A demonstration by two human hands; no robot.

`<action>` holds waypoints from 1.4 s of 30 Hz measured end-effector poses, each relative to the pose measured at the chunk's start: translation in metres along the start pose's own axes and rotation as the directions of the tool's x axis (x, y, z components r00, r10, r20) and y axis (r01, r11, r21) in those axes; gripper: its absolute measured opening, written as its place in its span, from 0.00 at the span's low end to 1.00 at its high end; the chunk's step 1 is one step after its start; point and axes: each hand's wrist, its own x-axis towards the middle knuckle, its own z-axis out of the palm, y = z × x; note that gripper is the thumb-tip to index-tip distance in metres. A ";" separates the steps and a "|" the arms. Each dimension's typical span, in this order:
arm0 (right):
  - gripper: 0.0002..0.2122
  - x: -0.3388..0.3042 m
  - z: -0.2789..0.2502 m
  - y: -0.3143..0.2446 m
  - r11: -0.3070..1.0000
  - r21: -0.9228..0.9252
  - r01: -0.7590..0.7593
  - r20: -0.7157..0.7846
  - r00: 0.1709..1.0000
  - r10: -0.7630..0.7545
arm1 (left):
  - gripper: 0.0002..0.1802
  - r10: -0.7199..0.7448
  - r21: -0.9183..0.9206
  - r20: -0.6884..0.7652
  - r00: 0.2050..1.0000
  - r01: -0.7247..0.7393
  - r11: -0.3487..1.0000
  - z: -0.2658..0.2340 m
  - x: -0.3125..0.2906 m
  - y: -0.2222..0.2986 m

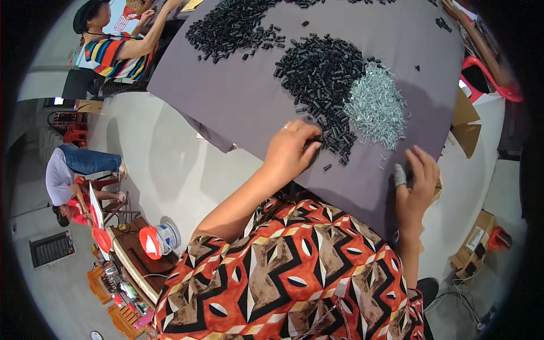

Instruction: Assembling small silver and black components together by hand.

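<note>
My left hand (292,148) rests at the near left edge of a pile of short black cylindrical plastic pieces (320,73). Its fingers curl in toward the thumb against the pile, and whatever they pinch is hidden. A heap of small clear or silvery pieces (375,105) adjoins the black pile on its right. Beside the table's near right part, my right hand (416,181) is held with fingers apart and nothing visible in them. A grey cover (400,175) wraps its thumb. One loose black piece (327,168) lies nearer to me than the pile.
Another black pile (226,31) lies farther left on the grey-covered table (238,90). A person in a striped shirt (122,56) works at the far left; another person's arm (481,45) reaches in at far right. A red chair (490,79) and cardboard box (472,243) stand right.
</note>
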 end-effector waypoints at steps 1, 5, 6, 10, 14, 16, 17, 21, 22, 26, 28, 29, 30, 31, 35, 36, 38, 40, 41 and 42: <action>0.21 -0.001 0.001 -0.001 0.997 0.071 0.023 0.009 1.000 -0.024 | 0.12 0.001 -0.001 0.000 1.000 -0.001 1.000 0.000 0.000 0.003; 0.18 0.003 0.011 -0.014 0.984 0.166 0.067 0.149 0.985 -0.092 | 0.10 0.008 -0.057 0.008 1.000 -0.007 0.998 0.005 0.002 0.011; 0.18 0.001 0.015 -0.014 0.983 0.167 0.069 0.149 0.984 -0.095 | 0.10 -0.010 -0.107 -0.027 1.000 0.007 0.994 0.007 0.002 0.013; 0.19 0.000 0.018 -0.014 0.975 0.214 0.054 0.179 0.979 -0.093 | 0.09 0.111 -0.078 -0.065 0.992 -0.116 0.990 0.008 0.018 0.011; 0.17 0.003 0.017 -0.015 0.976 0.214 0.049 0.169 0.982 -0.086 | 0.10 0.228 0.071 0.071 0.971 -0.233 0.970 0.007 0.033 0.007; 0.16 0.004 0.016 -0.017 0.973 0.230 -0.005 0.195 0.980 -0.041 | 0.11 0.222 0.104 0.133 0.966 -0.237 0.966 0.004 0.037 0.010; 0.14 0.004 0.015 -0.018 0.969 0.241 -0.059 0.221 0.975 0.004 | 0.10 0.238 0.107 0.139 0.961 -0.253 0.961 0.003 0.039 0.013; 0.11 0.006 0.008 -0.023 0.975 0.210 -0.078 0.234 0.972 0.028 | 0.10 0.265 0.100 0.140 0.954 -0.280 0.955 0.010 0.045 0.013; 0.11 0.008 0.008 -0.023 0.974 0.214 -0.072 0.252 0.968 0.016 | 0.10 0.269 0.098 0.140 0.953 -0.283 0.954 0.009 0.045 0.014; 0.12 0.009 0.008 -0.016 0.922 0.344 -0.178 0.309 0.949 0.068 | 0.11 0.233 0.057 0.053 0.971 -0.236 0.970 0.003 0.037 0.012; 0.12 0.008 0.006 -0.014 0.922 0.339 -0.185 0.298 0.951 0.082 | 0.12 0.240 0.018 -0.009 0.971 -0.240 0.971 0.002 0.028 0.016; 0.13 0.008 0.005 -0.014 0.923 0.336 -0.187 0.285 0.954 0.089 | 0.10 0.072 -0.224 0.069 0.995 -0.055 0.973 0.003 0.021 0.020; 0.13 0.008 0.004 -0.015 0.923 0.336 -0.188 0.286 0.954 0.090 | 0.07 -0.075 -0.434 0.183 0.980 0.149 0.889 0.004 0.015 0.024; 0.13 0.007 0.002 -0.017 0.947 0.283 -0.152 0.299 0.952 0.063 | 0.05 -0.187 -0.592 0.322 0.928 0.351 0.725 0.005 0.011 0.027; 0.14 0.007 0.008 -0.019 0.976 0.204 -0.081 0.340 0.940 0.007 | 0.06 -0.137 -0.810 0.455 0.880 0.473 0.347 0.013 0.002 0.024; 0.14 0.008 0.009 -0.020 0.976 0.205 -0.079 0.341 0.940 0.005 | 0.06 -0.138 -0.810 0.454 0.880 0.472 0.347 0.013 0.000 0.024; 0.16 0.008 0.007 -0.025 0.951 0.250 -0.181 0.279 0.954 0.108 | 0.07 -0.117 -0.819 0.449 0.886 0.460 0.342 0.014 -0.004 0.025; 0.16 0.006 0.005 -0.019 0.961 0.205 -0.187 0.299 0.947 0.121 | 0.07 -0.109 -0.816 0.468 0.877 0.476 0.329 0.016 -0.007 0.026; 0.16 0.005 0.004 -0.015 0.968 0.163 -0.192 0.318 0.939 0.133 | 0.07 -0.102 -0.811 0.486 0.868 0.491 0.319 0.017 -0.008 0.027; 0.16 0.006 0.003 -0.016 0.968 0.159 -0.194 0.315 0.939 0.137 | 0.07 -0.097 -0.811 0.487 0.868 0.491 0.319 0.018 -0.009 0.027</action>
